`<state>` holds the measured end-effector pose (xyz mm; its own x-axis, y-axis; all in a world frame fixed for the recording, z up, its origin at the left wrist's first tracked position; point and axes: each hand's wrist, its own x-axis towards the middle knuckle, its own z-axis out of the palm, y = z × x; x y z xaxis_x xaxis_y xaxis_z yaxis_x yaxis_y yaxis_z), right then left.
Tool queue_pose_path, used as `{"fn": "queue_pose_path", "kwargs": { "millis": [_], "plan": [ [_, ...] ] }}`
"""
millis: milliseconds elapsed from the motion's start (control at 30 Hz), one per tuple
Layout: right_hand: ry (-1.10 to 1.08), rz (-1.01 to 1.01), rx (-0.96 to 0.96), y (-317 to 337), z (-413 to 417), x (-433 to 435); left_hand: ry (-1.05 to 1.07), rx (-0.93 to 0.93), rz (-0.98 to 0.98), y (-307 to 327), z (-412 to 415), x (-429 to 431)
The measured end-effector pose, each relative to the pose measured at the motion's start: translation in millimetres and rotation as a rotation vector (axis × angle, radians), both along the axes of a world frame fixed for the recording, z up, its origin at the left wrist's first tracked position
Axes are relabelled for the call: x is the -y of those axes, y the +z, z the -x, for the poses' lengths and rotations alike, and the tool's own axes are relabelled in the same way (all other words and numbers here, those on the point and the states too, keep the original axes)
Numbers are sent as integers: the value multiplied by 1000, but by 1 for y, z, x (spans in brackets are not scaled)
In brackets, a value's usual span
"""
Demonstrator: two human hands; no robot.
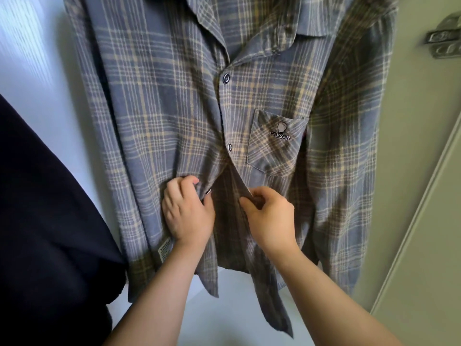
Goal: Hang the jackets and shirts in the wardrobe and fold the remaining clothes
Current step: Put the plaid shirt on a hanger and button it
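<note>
Plaid shirt [174, 108] is hanging in the middle of the frame. Closest to us, low down, the left hand [188, 216] is curling its fingers round one front edge, and the right hand [269, 216] is pinching the other front edge. The shirt is running up and down, collar at the top, hem pointing down. A dark cloth [50, 221] is hanging at the left. A metal hinge [444, 38] is sitting far back, upper right.

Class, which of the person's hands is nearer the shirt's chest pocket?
Right. The right hand pinches the shirt just below the pocket; the left hand grips it farther off, down to the left.
</note>
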<state>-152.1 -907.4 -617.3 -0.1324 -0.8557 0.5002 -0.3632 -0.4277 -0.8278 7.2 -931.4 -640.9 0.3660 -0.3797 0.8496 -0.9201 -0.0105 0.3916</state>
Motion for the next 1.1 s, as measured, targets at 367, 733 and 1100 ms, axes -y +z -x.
{"fn": "queue_pose_path", "kwargs": {
  "millis": [367, 733, 1100],
  "plan": [
    [-96, 202, -303, -19, -2, -21, -531, 29, 117, -7, 12, -48],
    [5, 17, -27, -31, -7, -26, -578, 127, 133, -9, 9, -59],
    [164, -145, 143, -32, -22, -20, -716, -241, -105, 2, -1, -53]
  ]
}}
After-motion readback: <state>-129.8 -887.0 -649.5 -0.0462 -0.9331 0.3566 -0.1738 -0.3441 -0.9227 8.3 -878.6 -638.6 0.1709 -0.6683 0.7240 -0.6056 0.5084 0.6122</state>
